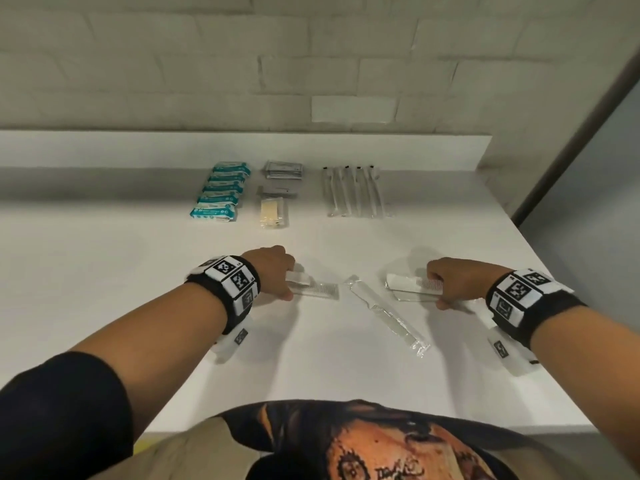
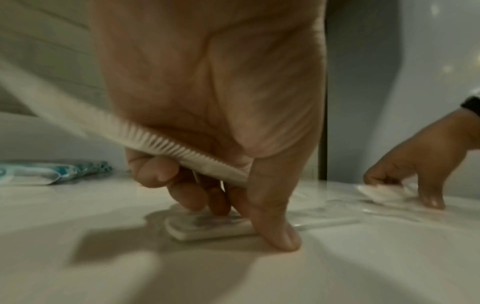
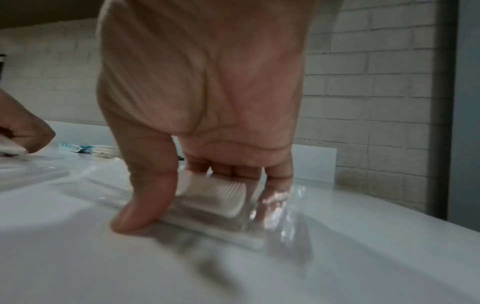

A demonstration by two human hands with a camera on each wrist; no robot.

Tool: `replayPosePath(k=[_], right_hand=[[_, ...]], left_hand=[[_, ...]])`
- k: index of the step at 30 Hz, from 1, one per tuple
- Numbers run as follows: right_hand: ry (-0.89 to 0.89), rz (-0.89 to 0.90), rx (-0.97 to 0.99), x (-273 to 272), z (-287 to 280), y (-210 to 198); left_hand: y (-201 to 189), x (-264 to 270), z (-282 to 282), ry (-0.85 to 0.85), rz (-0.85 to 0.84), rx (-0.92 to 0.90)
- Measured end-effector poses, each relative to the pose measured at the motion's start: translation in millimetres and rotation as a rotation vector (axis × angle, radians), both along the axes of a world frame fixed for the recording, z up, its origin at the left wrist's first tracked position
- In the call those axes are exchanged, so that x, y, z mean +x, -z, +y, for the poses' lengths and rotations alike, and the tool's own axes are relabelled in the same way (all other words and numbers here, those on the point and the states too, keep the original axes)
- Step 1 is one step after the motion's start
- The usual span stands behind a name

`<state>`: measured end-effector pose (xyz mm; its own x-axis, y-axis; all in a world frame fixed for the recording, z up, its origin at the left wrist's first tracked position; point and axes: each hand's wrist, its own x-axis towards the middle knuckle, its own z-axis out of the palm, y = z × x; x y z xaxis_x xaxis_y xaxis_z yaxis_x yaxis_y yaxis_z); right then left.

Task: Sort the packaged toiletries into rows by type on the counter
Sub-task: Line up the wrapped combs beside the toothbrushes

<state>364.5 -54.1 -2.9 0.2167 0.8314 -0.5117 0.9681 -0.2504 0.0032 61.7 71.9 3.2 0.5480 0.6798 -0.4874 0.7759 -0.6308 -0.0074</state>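
Note:
Wrapped white combs lie near the counter's front. My left hand (image 1: 286, 284) keeps one comb (image 2: 161, 139) tucked under its curled fingers. Its thumb and fingertips (image 2: 275, 236) also pinch the end of a second wrapped comb (image 1: 315, 289) lying flat on the counter. My right hand (image 1: 439, 289) pinches a white comb (image 3: 218, 194) between thumb and fingers, stacked on another wrapped comb (image 3: 213, 224) that touches the counter. Between my hands a third packaged comb (image 1: 384, 313) lies free, set diagonally.
At the back of the white counter (image 1: 104, 271) stand sorted rows: teal packets (image 1: 221, 192), grey sachets (image 1: 284, 169) with a cream packet (image 1: 273, 213) in front, and wrapped toothbrushes (image 1: 353, 192). A brick wall rises behind; the counter ends at the right.

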Motion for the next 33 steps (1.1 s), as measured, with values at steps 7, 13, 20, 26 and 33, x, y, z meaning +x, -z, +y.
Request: replayPosePath(k=[7,13,20,26,33], right_hand=[[0.134,-0.031,-0.029,-19.3,-8.5,-3.1],[0.237,-0.025,-0.026,-36.0,-7.6,-4.8],[0.229,-0.092,-0.081,-51.5,-5.4,-8.8],[0.344,0.150,0.081,-80.4,-8.5,-14.1],[0.151,-0.071,-0.025,-117.4,12.7,5.4]], left_hand=[[-2.2,-5.6,-9.6,-0.108,-0.151,-0.120],[-7.5,-5.7,-14.3,-0.055,-0.133,-0.152],[-6.1,-5.3,-12.7,0.012,-0.128,-0.102],[0.5,-5.4,-7.0,0.051,-0.067,-0.110],[7.3,-4.2,-2.7,0.029,-0.097,-0.160]])
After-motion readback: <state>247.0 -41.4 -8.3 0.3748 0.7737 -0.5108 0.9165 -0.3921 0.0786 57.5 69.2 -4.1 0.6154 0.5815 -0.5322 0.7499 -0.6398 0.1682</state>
